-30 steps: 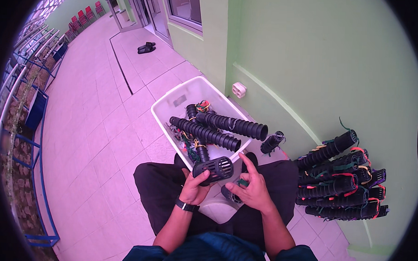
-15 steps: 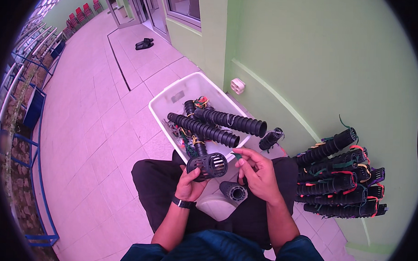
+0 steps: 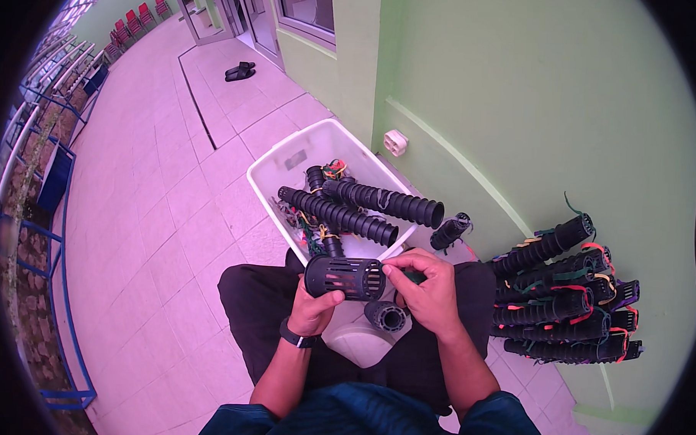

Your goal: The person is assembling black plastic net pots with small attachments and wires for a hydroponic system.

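Observation:
My left hand (image 3: 314, 308) is wrapped round a black slotted net pot (image 3: 338, 278), lying sideways with its slotted base to the right. At that base are the fingertips of my right hand (image 3: 428, 293). A green strip (image 3: 415, 276) shows between its curled fingers; whether the strip passes through a slot is too small to tell. Below the pot, another black cup-like piece (image 3: 387, 317) rests between my legs, its ringed end facing me, above a pale rounded surface (image 3: 359, 344).
Ahead stands a white tub (image 3: 261, 176) with long nested stacks of black pots (image 3: 383, 202) across it and coloured strips inside. A short stack (image 3: 450, 232) lies beside it. Several strip-tied stacks (image 3: 559, 305) are piled by the green wall (image 3: 520, 108). Black sandals (image 3: 240, 72) lie farther off.
My left hand has turned the net pot so its slotted base points right. My right fingers have moved in against that base with the green strip.

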{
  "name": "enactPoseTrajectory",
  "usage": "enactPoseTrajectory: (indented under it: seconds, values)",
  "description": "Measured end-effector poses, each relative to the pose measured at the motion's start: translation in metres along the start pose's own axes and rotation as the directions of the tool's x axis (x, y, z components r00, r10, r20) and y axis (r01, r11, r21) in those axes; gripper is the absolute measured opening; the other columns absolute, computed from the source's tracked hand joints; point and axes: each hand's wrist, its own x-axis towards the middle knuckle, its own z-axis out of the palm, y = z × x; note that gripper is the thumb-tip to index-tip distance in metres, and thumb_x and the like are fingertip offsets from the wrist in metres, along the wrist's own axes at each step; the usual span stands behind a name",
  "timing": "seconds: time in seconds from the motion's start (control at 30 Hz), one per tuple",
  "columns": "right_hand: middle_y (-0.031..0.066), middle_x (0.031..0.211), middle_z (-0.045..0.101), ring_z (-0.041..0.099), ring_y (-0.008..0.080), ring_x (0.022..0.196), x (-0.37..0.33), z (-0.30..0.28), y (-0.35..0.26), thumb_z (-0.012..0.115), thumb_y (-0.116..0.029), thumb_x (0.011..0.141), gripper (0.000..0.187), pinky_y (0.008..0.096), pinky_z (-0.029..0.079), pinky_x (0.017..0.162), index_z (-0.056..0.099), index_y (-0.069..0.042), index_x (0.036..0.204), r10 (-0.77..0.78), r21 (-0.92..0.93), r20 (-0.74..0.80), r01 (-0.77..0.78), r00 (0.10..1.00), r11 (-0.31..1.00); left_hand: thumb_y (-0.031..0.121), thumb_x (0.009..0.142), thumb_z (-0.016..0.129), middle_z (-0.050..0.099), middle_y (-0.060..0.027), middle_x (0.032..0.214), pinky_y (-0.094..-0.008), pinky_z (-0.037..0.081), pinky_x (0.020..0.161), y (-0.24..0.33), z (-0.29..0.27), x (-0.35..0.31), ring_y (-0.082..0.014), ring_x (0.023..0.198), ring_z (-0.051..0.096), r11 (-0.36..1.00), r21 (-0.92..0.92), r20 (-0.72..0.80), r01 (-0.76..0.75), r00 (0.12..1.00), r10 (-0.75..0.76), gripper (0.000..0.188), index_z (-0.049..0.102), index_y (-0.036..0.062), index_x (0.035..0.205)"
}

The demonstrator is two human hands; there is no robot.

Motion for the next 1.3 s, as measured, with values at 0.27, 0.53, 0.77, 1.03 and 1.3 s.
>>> enactPoseTrajectory:
  seconds: [0.27, 0.53, 0.77, 1.03, 1.3]
  values:
    - [0.0121, 0.088, 0.071, 0.069, 0.0168, 0.078, 0.000, -0.008, -0.015, 0.072, -0.001, 0.082, 0.013, 0.0286, 0.053, 0.071, 0.074, 0.002, 0.095, -0.090, -0.094, 0.045, 0.094, 0.995, 0.991, 0.009, 0.082, 0.073, 0.063, -0.0198, 0.125, -0.0446, 0.044, 0.105, 0.003, -0.007, 0.000, -0.0310, 0.116, 0.062, 0.994, -0.046, 0.082, 0.098, 0.992, -0.094, 0.056, 0.051, -0.0039, 0.131]
    - [0.0098, 0.085, 0.069, 0.067, 0.0168, 0.075, -0.003, -0.017, -0.016, 0.070, 0.002, 0.082, 0.032, 0.0293, 0.053, 0.072, 0.068, -0.001, 0.113, -0.009, -0.008, 0.052, 0.010, 0.999, 1.000, 0.010, 0.082, 0.072, 0.062, -0.0208, 0.127, -0.0457, 0.042, 0.107, -0.002, -0.004, 0.003, -0.0317, 0.118, 0.061, 0.973, -0.078, 0.151, 0.217, 0.967, -0.204, 0.059, 0.048, -0.0063, 0.134]
    - [0.0053, 0.082, 0.069, 0.066, 0.0116, 0.077, 0.001, -0.025, -0.015, 0.072, 0.005, 0.080, 0.046, 0.0260, 0.052, 0.073, 0.061, -0.003, 0.124, -0.055, -0.038, 0.079, 0.059, 0.995, 0.998, 0.008, 0.086, 0.071, 0.061, -0.0185, 0.129, -0.0426, 0.040, 0.108, -0.005, -0.006, 0.005, -0.0279, 0.120, 0.059, 0.954, -0.086, 0.230, 0.289, 0.937, -0.263, 0.055, 0.050, -0.0056, 0.135]
    - [0.0090, 0.099, 0.068, 0.065, 0.0117, 0.092, -0.019, -0.014, 0.006, 0.069, 0.010, 0.084, 0.040, 0.0264, 0.052, 0.086, 0.059, 0.004, 0.122, 0.038, 0.211, -0.029, -0.031, 0.999, 0.977, 0.003, 0.089, 0.069, 0.060, -0.0150, 0.131, -0.0398, 0.038, 0.109, -0.009, -0.005, 0.009, -0.0237, 0.123, 0.056, 0.940, -0.132, 0.265, 0.315, 0.925, -0.273, 0.052, 0.050, -0.0033, 0.136]
    - [0.0098, 0.104, 0.067, 0.065, 0.0132, 0.094, -0.017, -0.014, 0.015, 0.070, 0.011, 0.081, 0.041, 0.0266, 0.051, 0.088, 0.061, 0.003, 0.120, -0.069, 0.070, -0.100, 0.076, 0.993, 0.995, 0.003, 0.090, 0.069, 0.058, -0.0149, 0.134, -0.0392, 0.037, 0.111, -0.006, 0.004, 0.014, -0.0227, 0.126, 0.054, 0.941, -0.123, 0.280, 0.316, 0.921, -0.272, 0.054, 0.046, -0.0037, 0.138]
